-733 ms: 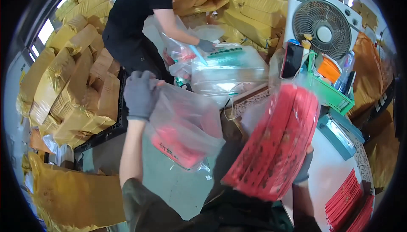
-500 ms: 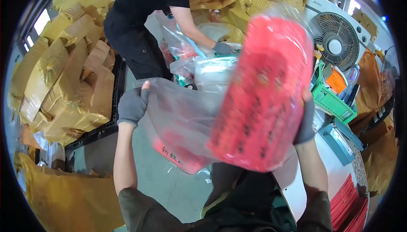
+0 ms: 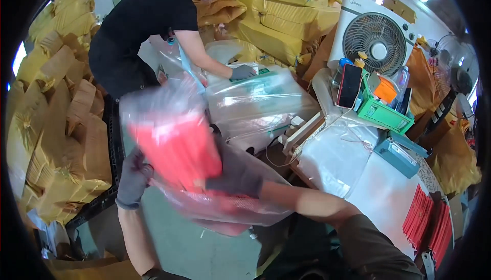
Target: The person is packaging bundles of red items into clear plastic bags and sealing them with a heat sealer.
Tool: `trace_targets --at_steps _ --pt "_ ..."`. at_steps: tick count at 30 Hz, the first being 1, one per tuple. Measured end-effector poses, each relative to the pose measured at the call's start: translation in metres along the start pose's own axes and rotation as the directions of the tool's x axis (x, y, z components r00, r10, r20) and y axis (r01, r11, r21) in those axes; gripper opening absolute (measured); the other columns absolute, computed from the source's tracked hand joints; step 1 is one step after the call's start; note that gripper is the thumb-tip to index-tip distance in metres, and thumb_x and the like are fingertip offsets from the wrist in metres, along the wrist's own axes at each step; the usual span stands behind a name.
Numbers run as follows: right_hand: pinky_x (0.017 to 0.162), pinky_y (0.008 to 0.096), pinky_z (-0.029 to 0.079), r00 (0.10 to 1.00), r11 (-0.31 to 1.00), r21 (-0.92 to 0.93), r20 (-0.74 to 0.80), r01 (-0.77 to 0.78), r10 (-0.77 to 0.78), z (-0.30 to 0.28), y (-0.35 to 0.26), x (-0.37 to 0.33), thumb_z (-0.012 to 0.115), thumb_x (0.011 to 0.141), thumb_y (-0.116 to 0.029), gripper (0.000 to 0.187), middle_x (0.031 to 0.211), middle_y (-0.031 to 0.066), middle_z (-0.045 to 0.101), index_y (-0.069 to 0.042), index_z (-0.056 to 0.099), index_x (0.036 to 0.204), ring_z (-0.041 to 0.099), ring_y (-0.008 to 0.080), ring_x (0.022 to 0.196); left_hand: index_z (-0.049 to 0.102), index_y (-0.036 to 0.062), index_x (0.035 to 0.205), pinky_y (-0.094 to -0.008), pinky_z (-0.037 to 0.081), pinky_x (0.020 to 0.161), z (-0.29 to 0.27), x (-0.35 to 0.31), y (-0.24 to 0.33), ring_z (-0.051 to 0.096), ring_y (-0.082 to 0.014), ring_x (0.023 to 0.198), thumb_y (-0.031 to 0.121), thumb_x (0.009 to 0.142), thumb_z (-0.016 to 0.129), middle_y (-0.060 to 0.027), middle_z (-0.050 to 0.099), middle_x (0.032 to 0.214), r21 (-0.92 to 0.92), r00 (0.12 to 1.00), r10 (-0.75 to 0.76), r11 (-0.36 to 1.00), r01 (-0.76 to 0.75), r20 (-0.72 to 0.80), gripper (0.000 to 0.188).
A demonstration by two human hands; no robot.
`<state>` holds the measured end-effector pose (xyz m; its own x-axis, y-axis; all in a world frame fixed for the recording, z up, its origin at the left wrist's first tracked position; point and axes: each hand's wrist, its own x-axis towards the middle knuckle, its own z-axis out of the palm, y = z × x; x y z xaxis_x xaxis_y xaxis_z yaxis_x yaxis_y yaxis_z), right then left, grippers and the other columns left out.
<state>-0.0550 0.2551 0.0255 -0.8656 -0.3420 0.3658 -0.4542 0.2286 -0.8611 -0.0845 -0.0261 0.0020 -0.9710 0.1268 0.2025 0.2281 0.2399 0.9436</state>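
Observation:
My left hand (image 3: 134,177), in a grey glove, is closed on the edge of a large clear plastic bag (image 3: 266,206). More red goods lie in the lower part of that bag. My right hand (image 3: 232,170), also gloved and smeared by motion, grips a red pack in clear film (image 3: 176,149) at its side. The pack is tilted over the bag's mouth, its lower end at the bag; how far inside it reaches, I cannot tell. Its film catches the light and its outline is blurred.
Opposite, a person in black (image 3: 148,29) rests a gloved hand on clear plastic sheeting (image 3: 261,106). At right stand a white table (image 3: 368,203) with red stacks (image 3: 419,213), a green crate (image 3: 383,113), a phone (image 3: 349,86) and a fan (image 3: 376,44). Yellow wrapped bundles (image 3: 56,126) are piled at left.
My right hand has swung the red pack from the right across to the left, over the bag. My left hand, still on the bag, has shifted slightly lower, and the view has turned rightward.

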Motion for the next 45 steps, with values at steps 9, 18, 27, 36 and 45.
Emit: trace_targets --at_steps 9,18,27,36,45 --pt "0.085 0.0406 0.046 0.766 0.87 -0.473 0.505 -0.14 0.398 0.133 0.209 -0.061 0.026 0.099 -0.034 0.047 0.107 0.0255 0.059 -0.001 0.04 0.129 0.06 0.0365 0.096 0.037 -0.0046 0.136 -0.0134 0.042 0.058 0.031 -0.008 0.02 0.056 -0.0057 0.089 0.003 0.072 0.058 -0.0111 0.044 0.137 -0.372 0.998 0.056 0.926 -0.064 -0.031 0.068" --pt "0.076 0.0457 0.048 0.877 0.719 -0.687 0.277 -0.106 0.393 0.129 0.191 -0.06 0.059 0.085 -0.027 0.056 0.098 0.0223 0.061 0.0 0.035 0.127 0.062 0.0384 0.087 0.029 -0.0052 0.14 -0.016 0.033 0.047 0.025 -0.02 0.034 0.042 -0.0012 0.054 0.001 0.074 0.057 -0.001 0.059 0.096 -0.355 0.999 0.012 0.935 0.007 0.052 0.072" --pt "0.089 0.0304 0.045 0.972 0.973 -0.01 0.046 -0.23 0.23 -0.184 0.015 -0.191 0.052 0.095 -0.021 0.041 0.113 0.0106 0.059 0.0 0.047 0.129 0.057 0.0145 0.103 0.051 0.0075 0.128 -0.0356 0.037 0.098 0.116 -0.013 0.127 0.046 -0.033 0.122 0.012 0.079 0.067 -0.0198 0.039 0.14 0.628 0.704 0.71 0.549 -0.551 -0.003 0.052" --pt "0.084 0.0417 0.044 0.395 0.131 -0.432 -0.888 -0.892 -0.237 -0.401 -0.045 -0.604 0.057 0.085 -0.043 0.054 0.103 0.0249 0.06 0.005 0.053 0.112 0.057 0.0384 0.096 0.05 0.0007 0.127 -0.0375 0.037 0.099 0.356 -0.054 0.221 0.049 -0.0301 0.12 0.015 0.072 0.069 -0.0197 0.048 0.133 -0.012 0.19 0.57 0.331 -0.943 0.8 0.059" --pt "0.093 0.038 0.044 -0.234 0.069 0.224 -0.943 -0.972 -0.235 -0.389 -0.114 -0.918 0.056 0.083 -0.053 0.069 0.123 0.0221 0.055 -0.008 0.043 0.135 0.054 0.0342 0.114 0.039 0.005 0.134 -0.0372 0.044 0.096 0.665 -0.157 0.092 0.048 -0.0212 0.119 0.027 0.081 0.07 -0.0096 0.045 0.133 -0.259 -0.089 0.243 0.905 -0.337 0.966 0.066"
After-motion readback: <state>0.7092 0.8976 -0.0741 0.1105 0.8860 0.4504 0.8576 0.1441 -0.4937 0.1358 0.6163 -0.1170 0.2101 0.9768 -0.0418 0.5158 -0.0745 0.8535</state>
